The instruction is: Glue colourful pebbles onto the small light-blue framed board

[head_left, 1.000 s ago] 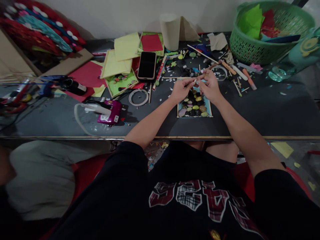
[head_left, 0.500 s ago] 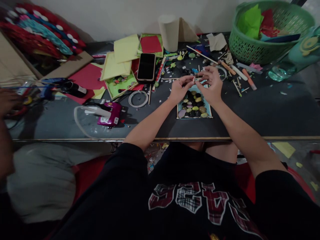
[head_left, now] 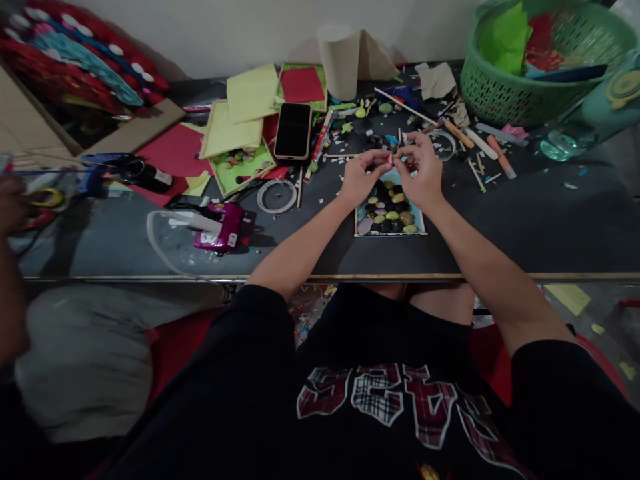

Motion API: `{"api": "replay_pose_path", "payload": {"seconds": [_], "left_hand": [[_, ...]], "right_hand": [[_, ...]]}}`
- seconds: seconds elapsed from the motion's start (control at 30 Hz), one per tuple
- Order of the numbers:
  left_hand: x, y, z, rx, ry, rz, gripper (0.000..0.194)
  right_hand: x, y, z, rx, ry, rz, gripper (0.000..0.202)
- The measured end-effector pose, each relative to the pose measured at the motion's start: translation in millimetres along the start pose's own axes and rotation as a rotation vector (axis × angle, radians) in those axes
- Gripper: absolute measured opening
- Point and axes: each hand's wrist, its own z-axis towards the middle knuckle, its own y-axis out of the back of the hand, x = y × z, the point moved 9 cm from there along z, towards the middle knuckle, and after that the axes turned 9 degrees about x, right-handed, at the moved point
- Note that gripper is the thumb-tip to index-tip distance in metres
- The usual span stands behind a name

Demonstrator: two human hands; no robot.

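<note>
My left hand [head_left: 365,175] and my right hand [head_left: 421,167] meet above the far part of a small blue panel [head_left: 418,219] with a pale edge. Between the fingertips is a tiny white and red piece [head_left: 391,158], too small to name. Both hands are closed in a pinch around it. Black, yellow-green and brown pebbles [head_left: 393,215] cover much of the panel, which lies on the dark table. My hands hide its far end.
Left of my hands are a phone [head_left: 293,131], a tape ring [head_left: 277,197] and a purple box with a cable [head_left: 220,227]. Scraps and sticks lie behind. A green basket [head_left: 473,87] and a bottle [head_left: 570,137] stand right. A co-worker's hand [head_left: 11,203] is far left.
My fingertips have shifted slightly around the tiny piece, and some red on it now shows. The co-worker's hand at far left has moved a little. The panel stays put.
</note>
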Motion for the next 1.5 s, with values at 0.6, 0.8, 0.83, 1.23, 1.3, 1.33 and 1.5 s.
{"api": "replay_pose_path", "payload": {"seconds": [0.6,0.8,0.83,1.23,1.3,1.33,1.5], "left_hand": [[-17.7,1.9,-5.5,-0.064,0.011,0.200,0.025],[-21.8,1.0,-6.3,-0.051,0.008,0.221,0.025],[-21.9,1.0,-6.3,-0.050,0.011,0.226,0.024],[-21.2,-3.5,-4.9,0.005,0.047,0.116,0.025],[-21.4,-4.4,-6.0,0.015,0.052,0.089,0.025],[-21.7,-4.7,-6.7,0.017,0.054,0.078,0.025],[-19.7,-3.6,-10.0,-0.009,0.072,0.042,0.032]], "right_hand": [[-9.4,-15.2,3.6,0.090,0.044,-0.010,0.071],[-10.4,-16.1,4.8,0.106,0.049,-0.012,0.064],[-10.8,-16.1,5.0,0.105,0.051,-0.006,0.064],[-26.8,-17.8,3.3,0.133,0.041,0.140,0.063],[-31.5,-20.2,1.6,0.155,0.011,0.154,0.061],[-33.7,-21.4,0.8,0.166,-0.006,0.161,0.059],[-33.9,-25.6,-0.9,0.222,-0.029,0.218,0.057]]}}
